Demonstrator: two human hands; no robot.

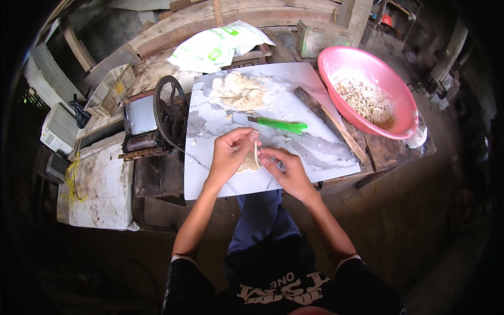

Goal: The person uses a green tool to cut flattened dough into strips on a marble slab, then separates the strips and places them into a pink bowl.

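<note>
Dark-trousered lap (262, 220) nearest, seen under bare forearms. Thin pale dough strip (255, 153) pinched upright between left hand (229, 152) and right hand (286, 170), both grips pressed on it, above small dough pile (249, 164) on white marbled slab (310, 152) near counter front edge.

Risk judged: strip could be torn if pulled apart, or dropped off near edge.

Beyond: green-handled knife (278, 125), floured dough mass (239, 92), wooden stick (331, 123). Open slab room left at right. Pink plastic basin (336, 63) of cut pieces farther right; hand-crank roller (168, 113) left.
</note>
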